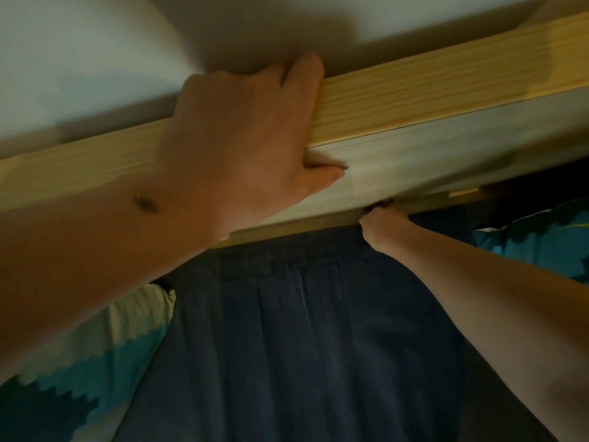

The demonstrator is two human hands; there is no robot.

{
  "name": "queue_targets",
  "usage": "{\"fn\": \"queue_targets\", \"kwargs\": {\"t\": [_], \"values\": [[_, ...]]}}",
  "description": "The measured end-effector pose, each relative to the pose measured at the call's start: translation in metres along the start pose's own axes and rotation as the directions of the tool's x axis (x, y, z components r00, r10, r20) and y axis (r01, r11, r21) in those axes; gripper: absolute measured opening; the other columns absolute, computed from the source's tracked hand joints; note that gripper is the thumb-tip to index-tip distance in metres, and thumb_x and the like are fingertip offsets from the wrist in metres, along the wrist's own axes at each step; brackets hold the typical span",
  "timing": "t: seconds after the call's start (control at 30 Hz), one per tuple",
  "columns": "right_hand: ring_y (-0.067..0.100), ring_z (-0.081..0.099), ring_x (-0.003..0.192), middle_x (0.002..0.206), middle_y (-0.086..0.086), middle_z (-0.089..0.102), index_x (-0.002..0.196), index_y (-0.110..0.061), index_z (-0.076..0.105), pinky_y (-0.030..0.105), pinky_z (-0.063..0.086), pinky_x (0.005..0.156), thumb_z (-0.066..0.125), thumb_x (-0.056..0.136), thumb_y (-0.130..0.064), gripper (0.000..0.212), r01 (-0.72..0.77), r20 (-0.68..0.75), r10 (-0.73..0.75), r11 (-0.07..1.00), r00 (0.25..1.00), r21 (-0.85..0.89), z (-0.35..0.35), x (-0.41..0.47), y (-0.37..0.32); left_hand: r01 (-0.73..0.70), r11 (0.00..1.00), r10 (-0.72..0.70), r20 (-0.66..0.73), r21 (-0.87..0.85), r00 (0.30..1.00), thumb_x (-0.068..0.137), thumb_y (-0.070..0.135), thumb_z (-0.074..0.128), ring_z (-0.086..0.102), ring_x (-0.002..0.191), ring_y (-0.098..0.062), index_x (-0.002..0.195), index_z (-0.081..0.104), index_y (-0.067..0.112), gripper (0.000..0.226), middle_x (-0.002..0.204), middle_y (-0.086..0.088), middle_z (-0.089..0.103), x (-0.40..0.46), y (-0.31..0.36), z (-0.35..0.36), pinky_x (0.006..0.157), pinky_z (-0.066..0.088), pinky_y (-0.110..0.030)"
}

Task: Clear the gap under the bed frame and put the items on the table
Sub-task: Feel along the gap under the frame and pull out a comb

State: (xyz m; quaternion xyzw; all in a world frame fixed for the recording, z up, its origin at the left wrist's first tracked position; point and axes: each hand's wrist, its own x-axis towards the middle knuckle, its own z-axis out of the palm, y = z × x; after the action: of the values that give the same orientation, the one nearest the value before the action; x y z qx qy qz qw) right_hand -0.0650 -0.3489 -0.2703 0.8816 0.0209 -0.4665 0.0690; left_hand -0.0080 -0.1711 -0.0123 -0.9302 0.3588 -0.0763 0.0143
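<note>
The left forearm fills the near-left of the view. Its left hand (242,135) is clamped over the wooden bed rail (414,100): fingers are hooked over the far top edge, the thumb is pressed on the pale near face. It is judged a bracing grip, not a carrying one.

The right hand (377,224) is reached forward and is pushed up to the knuckles into the gap beneath the rail. Its fingers are hidden by the rail, so it cannot be told whether they are spread or closed on anything.

No item from the gap is visible; whatever is to be cleared is taken to lie beyond the right hand, behind the rail's lower edge. The table is not in view.

Key relation: the rail's long axis runs from lower left to upper right across the frame, and the gap follows it. The right arm enters roughly square to that axis. The right hand is therefore the nearer of the 2 hands to any item, which would have to be drawn back toward the body.

Below the arms, dark blue fabric (302,330) is spread, with patterned blue-and-white bedding (83,362) at the left and more at the right.

Lighting is dim; the frame is blurred.
</note>
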Motion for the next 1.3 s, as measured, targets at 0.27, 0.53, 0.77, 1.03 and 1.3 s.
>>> {"fn": "queue_targets", "kwargs": {"t": [0.27,0.53,0.77,1.03,1.3], "values": [[0.029,0.063,0.105,0.125,0.010,0.062,0.129,-0.015,0.061,0.041,0.052,0.096,0.037,0.100,-0.007,0.039,0.036,0.105,-0.060,0.974,0.993,0.225,-0.011,0.008,0.024,-0.002,1.000,0.002,-0.007,0.018,1.000,0.074,0.071,0.062,0.061,0.060,-0.038,0.102,0.055,0.010,0.068,0.079,-0.011,0.068,0.002,0.001,0.002,0.057,0.028,-0.039],[0.019,0.048,0.069,0.090,0.009,0.056,0.095,-0.007,0.065,0.034,0.043,0.068,0.038,0.097,-0.006,0.027,-0.037,0.230,-0.003,0.985,0.973,0.169,-0.027,0.011,0.030,-0.009,1.000,0.009,0.000,0.000,1.000,0.073,0.068,0.066,0.060,0.057,-0.036,0.098,0.056,0.009,0.065,0.076,-0.010,0.068,0.002,0.001,0.001,0.056,0.026,-0.036],[0.036,0.057,0.123,0.143,0.020,0.048,0.119,0.011,0.059,0.039,0.051,0.092,0.055,0.097,-0.001,0.024,-0.149,0.310,0.014,0.896,0.951,0.418,-0.018,0.025,0.038,-0.008,1.000,0.008,0.024,0.007,1.000,0.072,0.067,0.067,0.060,0.056,-0.035,0.099,0.056,0.009,0.065,0.075,-0.009,0.067,0.003,0.001,0.000,0.054,0.028,-0.035],[0.019,0.040,0.054,0.071,0.009,0.047,0.069,-0.008,0.052,0.033,0.036,0.057,0.039,0.097,-0.007,0.031,-0.078,0.369,-0.001,0.977,0.930,0.200,-0.034,0.012,0.030,-0.016,1.000,0.015,0.015,0.009,1.000,0.071,0.067,0.068,0.060,0.054,-0.034,0.097,0.056,0.010,0.064,0.073,-0.009,0.067,0.004,0.000,0.000,0.053,0.027,-0.034],[0.013,0.057,0.084,0.124,0.001,0.054,0.147,-0.015,0.043,0.019,0.059,0.068,0.052,0.100,-0.026,0.050,-0.187,0.305,-0.013,0.765,0.952,0.617,-0.023,0.016,0.042,-0.020,0.999,0.020,0.007,0.024,1.000,0.071,0.068,0.066,0.061,0.055,-0.034,0.096,0.057,0.010,0.064,0.073,-0.008,0.067,0.003,0.001,-0.001,0.053,0.026,-0.034]]}}
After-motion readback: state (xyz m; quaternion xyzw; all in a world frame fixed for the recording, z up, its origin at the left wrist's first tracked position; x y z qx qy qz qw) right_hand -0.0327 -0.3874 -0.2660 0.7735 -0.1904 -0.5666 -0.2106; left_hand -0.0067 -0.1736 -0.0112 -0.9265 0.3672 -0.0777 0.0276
